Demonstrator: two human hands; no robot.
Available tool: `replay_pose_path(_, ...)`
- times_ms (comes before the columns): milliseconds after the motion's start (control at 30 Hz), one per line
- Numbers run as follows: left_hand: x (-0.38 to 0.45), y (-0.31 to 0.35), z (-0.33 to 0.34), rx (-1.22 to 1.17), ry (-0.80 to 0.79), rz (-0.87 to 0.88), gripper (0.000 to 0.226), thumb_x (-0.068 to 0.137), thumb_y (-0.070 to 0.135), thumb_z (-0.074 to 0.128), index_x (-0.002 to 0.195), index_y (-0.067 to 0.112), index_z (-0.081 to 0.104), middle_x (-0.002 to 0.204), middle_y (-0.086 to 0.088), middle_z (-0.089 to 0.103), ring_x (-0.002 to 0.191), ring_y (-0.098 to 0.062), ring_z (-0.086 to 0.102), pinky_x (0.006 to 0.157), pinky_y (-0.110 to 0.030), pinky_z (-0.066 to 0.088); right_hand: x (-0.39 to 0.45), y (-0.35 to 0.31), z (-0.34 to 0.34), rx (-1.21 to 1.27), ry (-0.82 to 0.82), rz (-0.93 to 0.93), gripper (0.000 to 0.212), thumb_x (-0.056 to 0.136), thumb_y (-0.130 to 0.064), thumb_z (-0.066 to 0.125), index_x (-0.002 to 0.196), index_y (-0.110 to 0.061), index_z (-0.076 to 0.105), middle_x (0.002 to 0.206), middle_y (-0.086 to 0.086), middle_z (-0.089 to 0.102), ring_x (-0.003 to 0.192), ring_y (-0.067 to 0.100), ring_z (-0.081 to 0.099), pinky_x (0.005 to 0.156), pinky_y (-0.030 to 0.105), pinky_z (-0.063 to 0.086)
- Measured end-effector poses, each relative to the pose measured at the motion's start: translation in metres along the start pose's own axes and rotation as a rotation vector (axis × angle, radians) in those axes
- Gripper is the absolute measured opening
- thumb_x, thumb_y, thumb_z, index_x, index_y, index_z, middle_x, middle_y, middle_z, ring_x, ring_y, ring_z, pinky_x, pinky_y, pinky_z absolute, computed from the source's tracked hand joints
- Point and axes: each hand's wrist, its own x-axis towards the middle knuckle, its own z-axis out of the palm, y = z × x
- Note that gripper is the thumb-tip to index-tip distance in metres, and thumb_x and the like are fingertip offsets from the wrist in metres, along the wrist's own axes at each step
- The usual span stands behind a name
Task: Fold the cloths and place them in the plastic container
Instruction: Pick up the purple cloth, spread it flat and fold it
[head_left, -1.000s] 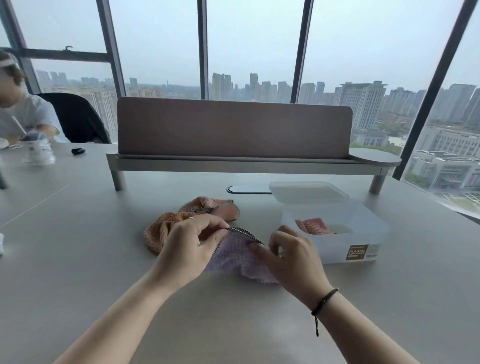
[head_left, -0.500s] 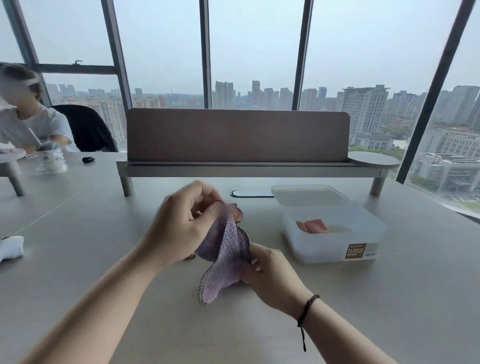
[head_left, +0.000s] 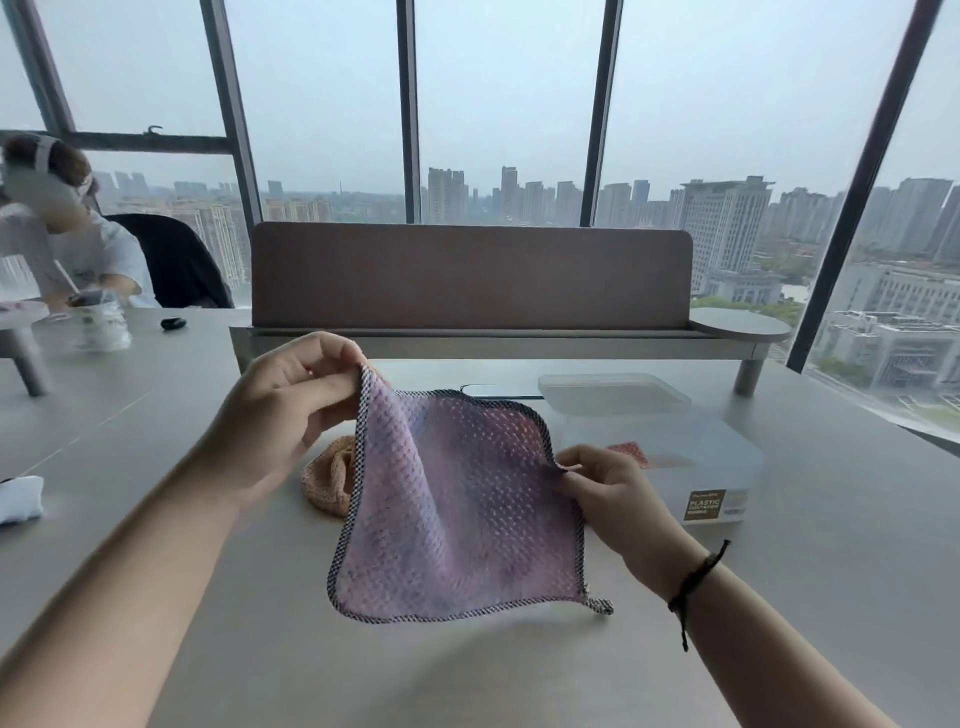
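Since half a second ago the purple cloth (head_left: 457, 499) has gone from a bunched hang between the hands to an open, nearly flat square held above the bench (head_left: 831, 571).

Head view: the left hand (head_left: 283, 410) pinches the top-left corner between thumb and curled fingers (head_left: 332, 387), raised higher; the right hand (head_left: 615, 499) pinches the right edge partway down, so the sheet hangs skewed and its lower right corner droops. An orange cloth (head_left: 327, 483) lies crumpled on the bench behind it. The plastic container (head_left: 727, 467) sits just right of the right hand, open, a reddish cloth (head_left: 631, 453) inside and its lid (head_left: 613, 392) behind.

To fold well, I would slide the right grip up to the top-right corner, level both hands, then lay the sheet flat and bring edges together squarely.
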Motion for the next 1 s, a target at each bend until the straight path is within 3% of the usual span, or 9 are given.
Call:
replay_pose_path(167,-0.003,-0.004,0.013,0.176,-0.202,0.072,0.021,0.075,0.023,0.069,0.083,0.005,0.063,0.079,-0.012,0.061,0.074,-0.026,0.051,0.067,-0.026,0.043,-0.013,0.012,0.026,0.024,-0.341,0.153,0.015,0.087,-0.015,0.073,0.079,-0.014,0.061,0.057,-0.002,0.046,0.044,0.013,0.032,0.04,0.022,0.022)
replay_pose_path(233,-0.003,-0.005,0.023,0.344,-0.2,0.152,0.022,0.074,0.023,0.077,0.082,0.007,0.064,0.074,-0.004,0.063,0.069,-0.018,0.055,0.064,-0.022,0.046,-0.014,0.019,0.043,-0.004,-0.283,0.081,0.024,0.09,-0.019,0.072,0.068,-0.014,0.062,0.053,-0.011,0.05,0.044,0.004,0.041,0.044,0.018,0.033)
replay_pose_path(333,-0.001,-0.006,0.024,0.478,-0.132,0.209,0.015,0.074,0.011,0.076,0.083,0.012,0.064,0.076,0.0,0.067,0.071,-0.016,0.06,0.072,-0.028,0.05,-0.01,0.017,0.048,0.018,-0.159,-0.04,0.042,0.089,-0.033,0.066,0.072,0.005,0.061,0.068,0.0,0.056,0.065,0.012,0.05,0.062,0.031,0.039)
replay_pose_path(400,0.0,-0.005,0.013,0.477,-0.095,0.2,0.017,0.074,0.009,0.074,0.088,0.012,0.065,0.083,-0.001,0.069,0.076,-0.016,0.063,0.076,-0.033,0.053,-0.01,0.003,0.036,0.035,-0.067,-0.076,0.041,0.092,-0.034,0.065,0.073,0.002,0.064,0.071,-0.001,0.061,0.068,0.013,0.055,0.065,0.035,0.043)
replay_pose_path(467,0.0,-0.003,-0.003,0.412,-0.044,0.151,0.028,0.071,0.005,0.08,0.094,0.012,0.066,0.091,-0.004,0.07,0.077,-0.017,0.065,0.074,-0.036,0.056,-0.013,-0.016,0.018,0.061,-0.015,-0.117,0.043,0.095,-0.032,0.062,0.06,-0.009,0.065,0.061,-0.007,0.059,0.058,0.008,0.053,0.058,0.028,0.04)
replay_pose_path(567,-0.002,0.002,-0.027,0.347,0.011,0.084,0.042,0.062,0.012,0.088,0.099,0.019,0.07,0.099,-0.008,0.073,0.08,-0.015,0.069,0.073,-0.025,0.058,-0.026,-0.048,-0.003,0.086,0.016,-0.187,0.055,0.091,-0.041,0.062,0.06,0.002,0.051,0.056,0.001,0.041,0.051,0.012,0.037,0.047,0.03,0.026)
replay_pose_path(667,-0.004,0.007,-0.042,0.313,-0.032,0.0,0.056,0.052,0.025,0.094,0.102,0.013,0.072,0.079,-0.003,0.073,0.07,-0.011,0.069,0.067,-0.018,0.057,-0.04,-0.071,-0.018,0.14,-0.107,-0.247,0.047,0.083,-0.036,0.068,0.063,0.005,0.056,0.055,0.007,0.041,0.048,0.016,0.035,0.045,0.023,0.028)
replay_pose_path(867,-0.002,0.013,-0.041,0.112,-0.167,-0.088,0.03,0.06,0.014,0.087,0.088,0.018,0.078,0.072,0.0,0.069,0.062,-0.008,0.066,0.058,-0.016,0.055,-0.031,-0.073,-0.031,0.603,-0.29,-0.119,0.022,0.068,-0.017,0.075,0.081,0.001,0.075,0.073,0.013,0.073,0.059,0.02,0.069,0.058,0.025,0.059)
replay_pose_path(1000,0.009,-0.03,-0.039,0.267,-0.115,-0.246,0.027,0.073,0.001,0.074,0.099,0.01,0.072,0.075,-0.004,0.072,0.065,-0.012,0.067,0.056,-0.021,0.056,-0.005,-0.03,-0.026,0.528,-0.234,0.079,0.057,0.064,-0.024,0.088,0.102,0.012,0.066,0.089,0.02,0.07,0.07,0.026,0.068,0.067,0.032,0.058)
